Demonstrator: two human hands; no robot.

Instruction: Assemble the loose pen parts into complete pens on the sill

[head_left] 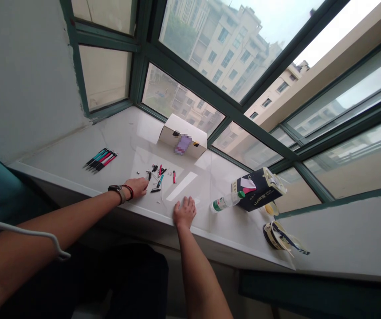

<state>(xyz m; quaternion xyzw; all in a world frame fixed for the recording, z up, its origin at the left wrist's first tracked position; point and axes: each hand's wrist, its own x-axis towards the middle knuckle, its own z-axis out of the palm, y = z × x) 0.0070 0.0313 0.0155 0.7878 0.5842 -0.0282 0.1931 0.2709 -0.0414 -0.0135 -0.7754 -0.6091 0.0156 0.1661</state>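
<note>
My left hand [137,188], with a watch and a red cord on its wrist, reaches over the white counter with its fingers closed. A short black pen part [149,176] stands at the fingertips, seemingly pinched there. Just beyond are loose pen parts: a teal barrel [160,181], a red barrel [160,169], a red and black piece [174,177], a black grip [155,190] and several tiny silver bits. My right hand [185,212] rests palm down near the front edge, fingers spread, holding nothing. Several whole pens [100,160] in teal, black and red lie side by side at the left.
An upright white box [166,135] stands by the window with a purple item before it. To the right are a green-capped bottle [223,203], a dark carton [260,190] and an open bowl-like container [273,235]. A white cable [27,230] crosses my left arm.
</note>
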